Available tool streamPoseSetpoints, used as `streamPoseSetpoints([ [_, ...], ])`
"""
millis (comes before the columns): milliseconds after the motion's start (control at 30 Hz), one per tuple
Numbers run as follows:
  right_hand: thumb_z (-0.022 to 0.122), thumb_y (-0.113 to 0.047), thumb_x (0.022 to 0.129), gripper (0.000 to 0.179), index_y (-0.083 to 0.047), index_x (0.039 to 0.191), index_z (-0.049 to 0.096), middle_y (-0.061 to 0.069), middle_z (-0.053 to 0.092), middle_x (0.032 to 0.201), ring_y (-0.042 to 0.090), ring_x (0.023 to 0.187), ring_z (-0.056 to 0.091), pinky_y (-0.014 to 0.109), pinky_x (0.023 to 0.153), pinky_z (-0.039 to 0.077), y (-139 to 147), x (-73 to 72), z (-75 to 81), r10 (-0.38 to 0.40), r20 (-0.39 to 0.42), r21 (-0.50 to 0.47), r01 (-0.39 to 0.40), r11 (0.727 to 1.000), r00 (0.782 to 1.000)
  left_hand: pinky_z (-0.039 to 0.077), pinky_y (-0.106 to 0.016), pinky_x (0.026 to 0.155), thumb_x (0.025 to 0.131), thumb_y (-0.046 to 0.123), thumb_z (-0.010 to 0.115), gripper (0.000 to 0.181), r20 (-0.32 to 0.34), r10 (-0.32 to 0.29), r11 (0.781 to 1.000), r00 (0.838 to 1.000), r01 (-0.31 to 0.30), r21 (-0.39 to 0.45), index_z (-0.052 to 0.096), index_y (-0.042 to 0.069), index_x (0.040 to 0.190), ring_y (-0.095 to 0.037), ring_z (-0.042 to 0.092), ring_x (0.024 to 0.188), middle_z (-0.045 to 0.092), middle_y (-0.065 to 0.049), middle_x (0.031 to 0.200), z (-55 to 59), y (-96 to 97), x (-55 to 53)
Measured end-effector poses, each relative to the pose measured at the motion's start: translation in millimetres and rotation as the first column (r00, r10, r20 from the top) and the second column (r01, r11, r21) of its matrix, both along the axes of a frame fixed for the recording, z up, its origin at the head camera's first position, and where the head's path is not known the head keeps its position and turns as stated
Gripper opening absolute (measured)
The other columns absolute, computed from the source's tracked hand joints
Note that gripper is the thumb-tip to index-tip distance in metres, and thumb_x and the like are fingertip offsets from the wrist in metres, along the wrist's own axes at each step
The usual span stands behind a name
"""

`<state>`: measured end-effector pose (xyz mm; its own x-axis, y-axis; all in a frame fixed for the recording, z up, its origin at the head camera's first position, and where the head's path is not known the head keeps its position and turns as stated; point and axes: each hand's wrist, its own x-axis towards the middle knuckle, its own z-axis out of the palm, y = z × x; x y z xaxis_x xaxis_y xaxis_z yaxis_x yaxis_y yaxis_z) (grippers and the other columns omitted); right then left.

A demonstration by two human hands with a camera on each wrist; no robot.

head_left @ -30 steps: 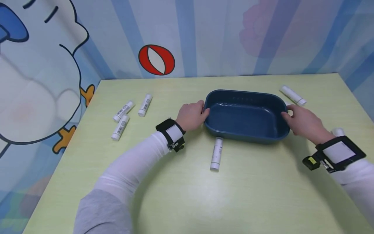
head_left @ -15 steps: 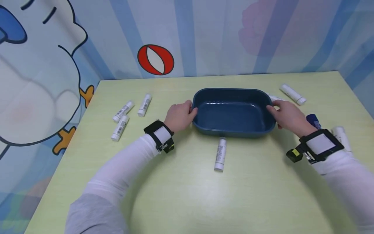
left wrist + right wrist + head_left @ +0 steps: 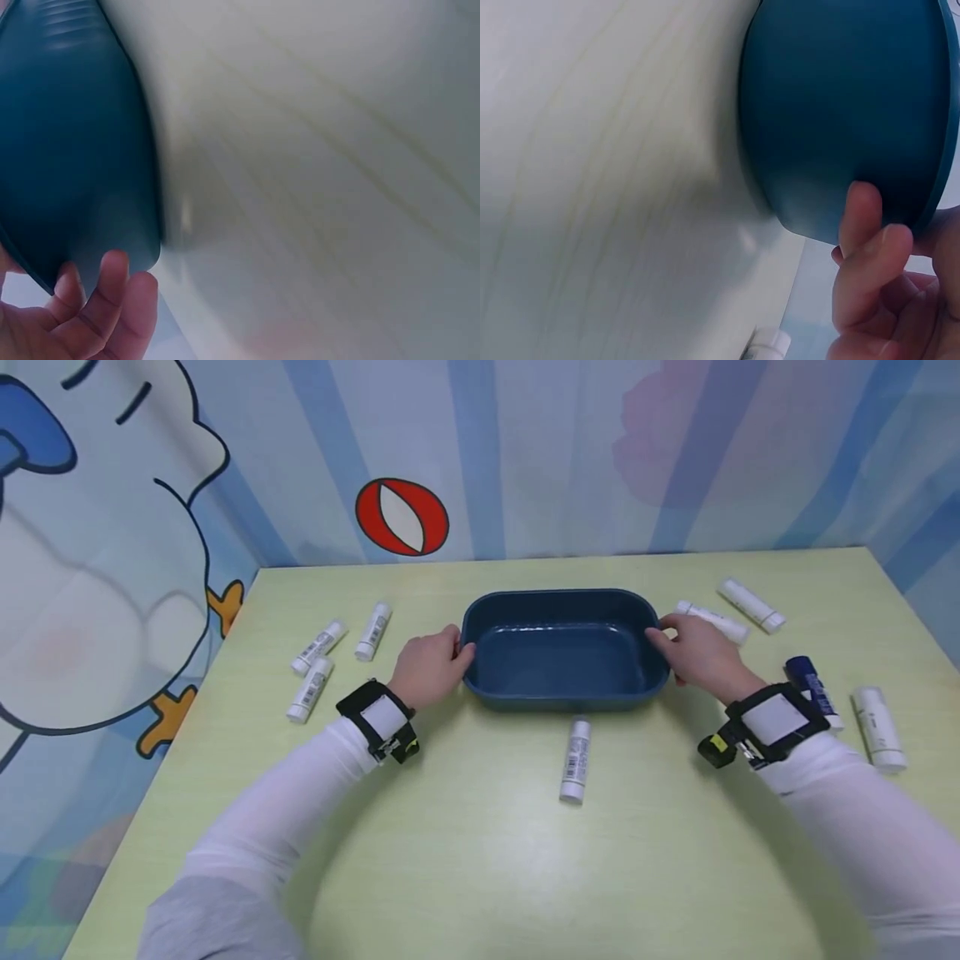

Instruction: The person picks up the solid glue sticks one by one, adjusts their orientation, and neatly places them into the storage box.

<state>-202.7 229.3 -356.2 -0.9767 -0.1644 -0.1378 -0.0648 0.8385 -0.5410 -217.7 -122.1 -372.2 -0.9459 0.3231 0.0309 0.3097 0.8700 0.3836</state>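
A dark blue oblong plastic tray [image 3: 562, 662] with rounded corners stands upright near the back middle of the table. My left hand [image 3: 429, 670] grips its left end, thumb at the rim and fingers against the outer wall, as the left wrist view shows under the tray [image 3: 75, 150]. At the opposite end my right hand [image 3: 705, 656] pinches the rim the same way; its fingers [image 3: 864, 217] lie against the outside wall. Whether the tray's base touches the table cannot be told. A white tube like a glue stick [image 3: 576, 760] lies just in front of the tray.
Three similar white tubes [image 3: 309, 689] lie on the left of the pale yellow-green table [image 3: 480, 877]. On the right are white tubes [image 3: 752, 605] and a dark blue one with a white end [image 3: 813, 692]. One white tube [image 3: 716, 622] lies right behind my right hand. A printed wall [image 3: 540, 460] borders the back.
Both hands have moved the tray leftward across the table. Tubes on the right that the tray, right hand and arm covered now show. The tube in front appears slightly further right.
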Motion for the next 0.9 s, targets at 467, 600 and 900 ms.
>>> streamPoseSetpoints([
  [467, 0.044, -0.030, 0.103, 0.047, 0.008, 0.132, 0.047, 0.006, 0.054, 0.056, 0.023, 0.047, 0.057, 0.033, 0.048, 0.037, -16.7, -2.3, 0.2, 0.012, 0.010, 0.010, -0.013, 1.000, 1.000, 0.033, -0.031, 0.053, 0.101, 0.028, 0.049, 0.030, -0.047, 0.014, 1.000, 0.999, -0.014, 0.009, 0.050, 0.007, 0.079, -0.021, 0.050, 0.054, 0.048, -0.004, 0.061, -0.9, -17.8, 6.7],
  [600, 0.044, -0.030, 0.103, 0.048, 0.008, 0.133, 0.046, 0.007, 0.054, 0.056, 0.021, 0.046, 0.056, 0.033, 0.048, 0.037, -17.8, -2.0, 1.1, 0.008, 0.018, 0.016, -0.008, 1.000, 1.000, 0.034, -0.032, 0.053, 0.101, 0.028, 0.049, 0.030, -0.044, 0.018, 1.000, 0.999, -0.018, 0.010, 0.050, 0.007, 0.079, -0.022, 0.050, 0.055, 0.049, -0.004, 0.061, -1.3, -18.3, 6.4],
  [900, 0.042, -0.033, 0.104, 0.050, 0.008, 0.133, 0.046, 0.007, 0.054, 0.055, 0.023, 0.047, 0.056, 0.034, 0.048, 0.036, -18.0, -2.7, 1.3, 0.007, 0.020, 0.006, -0.007, 1.000, 1.000, 0.034, -0.032, 0.054, 0.101, 0.027, 0.048, 0.030, -0.051, 0.011, 1.000, 0.999, -0.010, 0.006, 0.049, 0.008, 0.078, -0.021, 0.050, 0.054, 0.049, -0.003, 0.060, -0.4, -18.7, 5.6],
])
